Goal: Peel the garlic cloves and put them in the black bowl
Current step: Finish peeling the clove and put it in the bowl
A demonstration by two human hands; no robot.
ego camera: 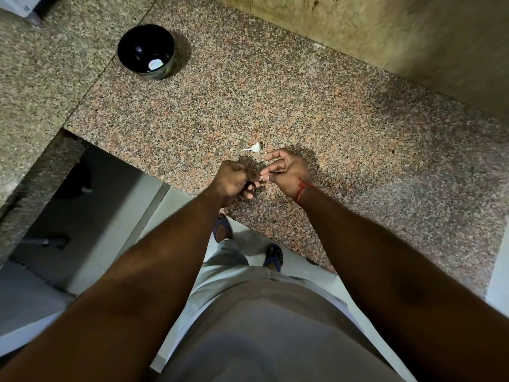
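At the near edge of the speckled stone surface (275, 92), about six o'clock from its middle, both hands meet over the stone, likely so that any skin falls on it and not on the floor. The left hand (232, 180) is curled into a loose fist with its fingertips pointing toward the other hand; it seems to pinch a small pale garlic clove (263, 177) that shows only as a sliver between the two hands. The right hand (289, 170), a red thread at its wrist, has its lower fingers bent in at the same spot, while forefinger and thumb arch above it without clearly touching anything. Holding from one side and picking from the other looks like the peeling step under way. Just at twelve o'clock from the hands lies a white scrap of garlic skin (254, 148), probably dropped there as waste. The black bowl (146, 52) stands well apart at ten o'clock, upright, with something pale at its bottom, perhaps a peeled clove or only a glint.
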